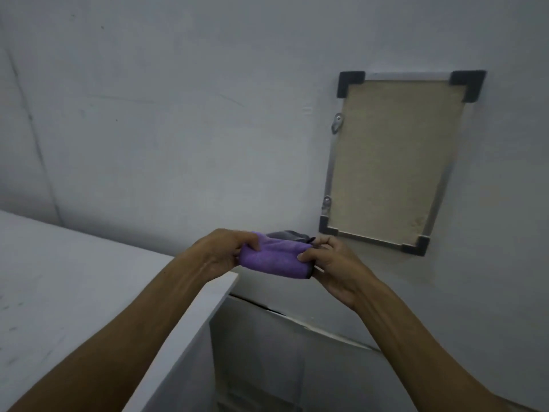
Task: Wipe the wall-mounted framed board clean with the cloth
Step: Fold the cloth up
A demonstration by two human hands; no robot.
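Two bare hands meet at mid-frame, both gripping one purple cloth (274, 257). Left hand (222, 252) pinches the cloth's left end, fingers curled over the top edge, thumb underneath. Right hand (332, 263) grasps the right end, thumb pressed on the front face, fingers wrapped behind. Cloth is bunched or folded into a short roll stretched between the hands; a grey underside or second layer shows along its top and at the lower right corner. Cloth is held in the air, clear of the wall, below and to the left of the board's lower left corner.

Framed board (389, 162) hangs on the pale grey wall (178, 114), upper right of the hands. Beige, cork-like panel, thin metal frame, dark plastic caps at all four corners. Small metal fixings (337, 122) sit on its left edge, one near the top, one near the bottom. Some mottling shows near the panel's lower right corner; too blurred to tell what it is.

White counter (89, 278) lies at lower left, its right edge passing under the left forearm. Neither hand touches the board.
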